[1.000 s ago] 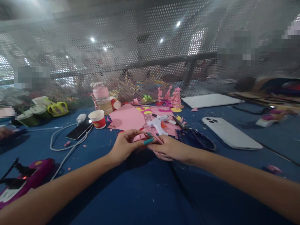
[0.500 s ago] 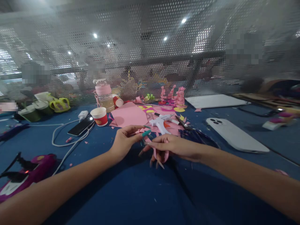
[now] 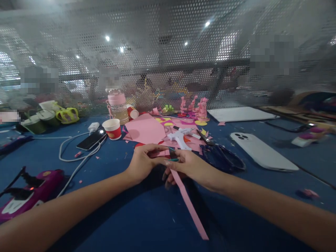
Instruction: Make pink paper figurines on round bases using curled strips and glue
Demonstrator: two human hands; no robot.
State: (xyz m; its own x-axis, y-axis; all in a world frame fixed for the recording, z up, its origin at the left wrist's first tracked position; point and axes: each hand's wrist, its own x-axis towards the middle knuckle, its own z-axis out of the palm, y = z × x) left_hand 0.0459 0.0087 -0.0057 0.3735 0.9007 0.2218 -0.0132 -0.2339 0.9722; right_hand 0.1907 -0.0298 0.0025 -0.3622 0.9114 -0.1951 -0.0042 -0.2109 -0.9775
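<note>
Your left hand (image 3: 143, 161) and right hand (image 3: 183, 166) meet mid-counter, both pinching the top of a pink paper strip (image 3: 189, 203); a teal bit between the fingertips, likely a clip. Strip trails near-right over the blue counter (image 3: 136, 224). White glue gun (image 3: 180, 137) just beyond.

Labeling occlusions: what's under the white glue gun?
The white glue gun lies on pink paper sheets and coloured scraps, with a marker pen behind it. Whatever sits directly beneath its body is covered. Black scissors lie to its right on the blue table.
</note>
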